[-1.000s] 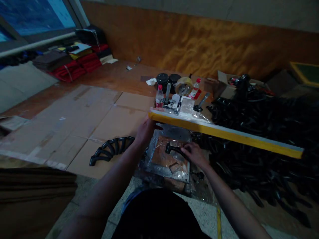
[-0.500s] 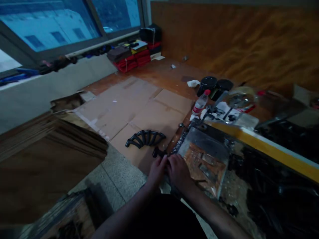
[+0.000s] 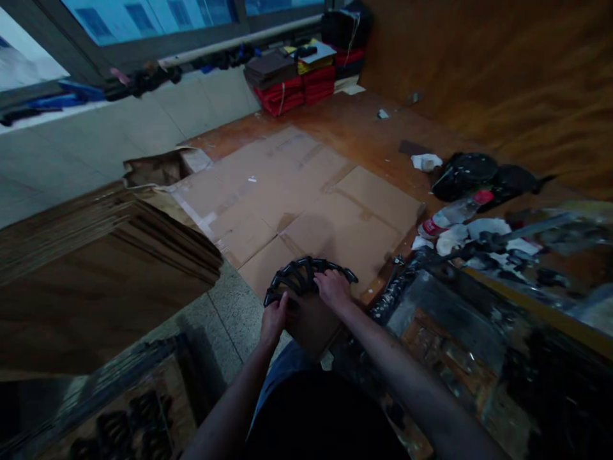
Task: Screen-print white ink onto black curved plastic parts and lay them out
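Several black, curved, tube-like pieces (image 3: 301, 276) lie side by side in a fan on a flat cardboard sheet (image 3: 306, 230). At the fan's left end, my left hand (image 3: 274, 321) is closed around a dark piece of the same look, its thumb upward; the fingers hide part of it. My right hand (image 3: 333, 289) reaches over the fan's near right side, its fingers bent and pressed on one of the pieces. Dim light and blur make the exact contact hard to see.
Stacked cardboard (image 3: 158, 255) stands at left, above a box of black parts (image 3: 129, 421). At right are a plastic bottle (image 3: 453, 214), black bags (image 3: 467, 176) and a grimy metal machine bed (image 3: 431, 287). Red bundles (image 3: 301, 86) sit by the window.
My hands were together at the cardboard's near edge, by a black piece. They have separated and moved onto the fan, left hand to its left end. The view has shifted too.
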The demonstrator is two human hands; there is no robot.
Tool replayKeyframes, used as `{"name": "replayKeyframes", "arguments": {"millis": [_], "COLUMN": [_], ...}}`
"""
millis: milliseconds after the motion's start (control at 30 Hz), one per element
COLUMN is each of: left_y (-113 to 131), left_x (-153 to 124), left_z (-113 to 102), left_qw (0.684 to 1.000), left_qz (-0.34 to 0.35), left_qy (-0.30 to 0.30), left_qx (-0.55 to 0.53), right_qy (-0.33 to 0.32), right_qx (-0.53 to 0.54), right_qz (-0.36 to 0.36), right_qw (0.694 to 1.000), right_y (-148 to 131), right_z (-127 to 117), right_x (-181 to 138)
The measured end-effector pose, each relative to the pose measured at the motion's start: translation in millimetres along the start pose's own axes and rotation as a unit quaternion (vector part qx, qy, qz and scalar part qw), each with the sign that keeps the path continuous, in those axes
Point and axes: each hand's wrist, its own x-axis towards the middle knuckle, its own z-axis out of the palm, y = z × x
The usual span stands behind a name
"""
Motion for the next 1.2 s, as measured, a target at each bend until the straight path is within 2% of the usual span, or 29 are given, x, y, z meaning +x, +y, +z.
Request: {"name": "replayKeyframes", "arguments": {"millis": [167, 267, 367, 600, 667, 733, 800, 867, 900, 967, 1067, 1200], "left_y": [2.9, 12.9, 32.8, 102.1, 112.7, 112.9, 104.1, 90.3, 83.3, 71.8, 64.9, 67.9], "left_x": [5.1, 8.0, 21.0, 83.8, 87.7, 78.7, 60.6, 41.3, 33.6, 24.9, 26.9, 35.8], "left_z": [0.1, -3.7, -12.9, -42.4, -47.2, -47.4, -40.7, -26.7, -17.9, 0.4, 22.1, 34.2], "left_qw": [0.999, 0.999, 0.991, 0.952, 0.937, 0.924, 0.908, 0.880, 0.861, 0.827, 0.805, 0.804], "left_qz": [-0.024, -0.019, -0.001, 0.061, 0.078, 0.094, 0.144, 0.242, 0.296, 0.370, 0.381, 0.341], "left_qy": [-0.031, -0.029, -0.027, -0.039, -0.042, -0.031, 0.028, 0.095, 0.115, 0.115, 0.103, 0.093], "left_qx": [-0.012, 0.042, 0.131, 0.296, 0.337, 0.370, 0.392, 0.397, 0.398, 0.408, 0.443, 0.478], "right_qy": [0.011, 0.002, -0.010, -0.024, -0.021, -0.022, -0.026, -0.028, -0.028, -0.026, -0.019, -0.019], "right_qx": [-0.011, -0.011, 0.008, 0.069, 0.071, 0.074, 0.079, 0.083, 0.084, 0.085, 0.084, 0.082], "right_qz": [0.050, 0.044, 0.049, 0.069, 0.073, 0.076, 0.075, 0.078, 0.079, 0.080, 0.072, 0.071], "right_qw": [0.999, 0.999, 0.999, 0.995, 0.995, 0.994, 0.994, 0.993, 0.993, 0.993, 0.994, 0.994], "right_y": [-4.1, -8.8, -11.8, -12.6, -12.8, -13.0, -13.2, -13.4, -13.4, -13.1, -11.9, -11.9], "right_z": [0.4, -1.1, -3.5, 3.3, 6.9, 8.6, 8.2, 6.9, 6.2, 5.6, 6.9, 10.6], "right_x": [10.0, 14.0, 16.9, 15.8, 14.9, 14.2, 13.8, 13.5, 13.4, 13.1, 12.9, 12.7]}}
